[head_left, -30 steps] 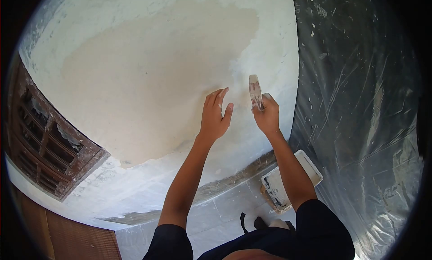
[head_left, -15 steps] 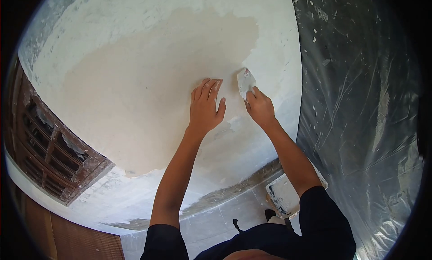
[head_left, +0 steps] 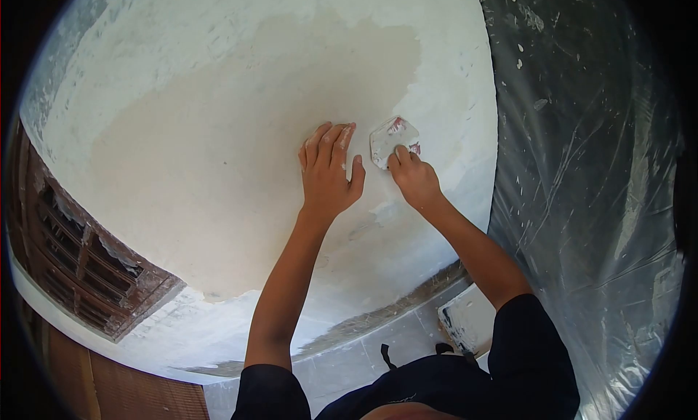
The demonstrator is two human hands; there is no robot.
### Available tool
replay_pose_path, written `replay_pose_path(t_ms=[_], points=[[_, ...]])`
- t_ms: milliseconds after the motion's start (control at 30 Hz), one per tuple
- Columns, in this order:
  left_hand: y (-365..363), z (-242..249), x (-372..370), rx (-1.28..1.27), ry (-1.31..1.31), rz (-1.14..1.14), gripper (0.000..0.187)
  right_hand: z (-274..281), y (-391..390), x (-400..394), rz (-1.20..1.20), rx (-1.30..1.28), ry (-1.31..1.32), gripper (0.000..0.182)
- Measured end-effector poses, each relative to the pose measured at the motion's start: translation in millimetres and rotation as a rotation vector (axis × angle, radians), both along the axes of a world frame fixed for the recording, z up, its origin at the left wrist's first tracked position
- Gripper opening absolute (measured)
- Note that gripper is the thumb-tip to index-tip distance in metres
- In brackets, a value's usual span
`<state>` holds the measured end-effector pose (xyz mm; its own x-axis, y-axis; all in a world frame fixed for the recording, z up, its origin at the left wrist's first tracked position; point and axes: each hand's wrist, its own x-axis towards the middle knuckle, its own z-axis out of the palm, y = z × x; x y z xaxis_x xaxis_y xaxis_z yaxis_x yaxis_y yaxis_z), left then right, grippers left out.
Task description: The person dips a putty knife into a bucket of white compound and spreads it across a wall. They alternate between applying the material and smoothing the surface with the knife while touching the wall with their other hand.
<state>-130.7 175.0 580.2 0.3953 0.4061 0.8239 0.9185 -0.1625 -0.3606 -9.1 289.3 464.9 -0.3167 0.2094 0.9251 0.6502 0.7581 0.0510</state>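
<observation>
- From where I stand, the person's right hand [head_left: 413, 174] grips a flat, angular scraper [head_left: 387, 138] by its lower edge, in front of the pale wall [head_left: 454, 78].
- The fingers of that hand are curled and pinch the scraper between thumb and fingertips; its broad face is whitish, with reddish marks near the top and right edges.
- Whether the scraper touches the wall or sits just off it, I cannot tell.
- The left hand [head_left: 327, 173] is beside the scraper, apart from it, with its back showing and nothing visible in its grasp.
- Its four fingers point up, slightly parted, the thumb standing out to the side; whitish smears mark some of them. I cannot be sure the fingertips touch the wall.
- Behind the left hand, a large beige patch [head_left: 218, 129] spreads over the wall, with an uneven edge against the whiter surface.
- A brown wooden grille [head_left: 94, 264] is set in the wall on the person's left, its frame scuffed with white.
- A wrinkled plastic sheet [head_left: 582, 165], flecked with white, covers the area on the person's right.
- Below the right forearm, a smeared tray [head_left: 472, 320] lies on the grey floor [head_left: 334, 369], partly hidden by the dark sleeve [head_left: 531, 347].
</observation>
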Motion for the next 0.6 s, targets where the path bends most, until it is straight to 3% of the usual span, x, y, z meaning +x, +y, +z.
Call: replay_pose_path(t_ms=[267, 400, 500, 567, 600], points=[[-3, 2, -2, 0.017, 0.009, -0.042, 0.049, 5, -2, 6, -0.120, 0.079, -0.179, 0.013], [-5, -1, -1, -0.007, 0.044, -0.019, 0.050, -31, -4, 25, -0.053, 0.006, -0.183, 0.011], [-7, -2, 0, 0.001, 0.058, 0.038, 0.053, -37, -19, 50, 0.034, -0.135, -0.005, 0.012], [-6, -4, 1, 0.006, 0.061, 0.086, 0.056, -16, -35, 71, 0.121, -0.235, 0.263, 0.017], [-5, -7, 2, -0.003, 0.051, 0.151, 0.061, 2, -44, 82, 0.128, -0.358, 0.263, 0.022]])
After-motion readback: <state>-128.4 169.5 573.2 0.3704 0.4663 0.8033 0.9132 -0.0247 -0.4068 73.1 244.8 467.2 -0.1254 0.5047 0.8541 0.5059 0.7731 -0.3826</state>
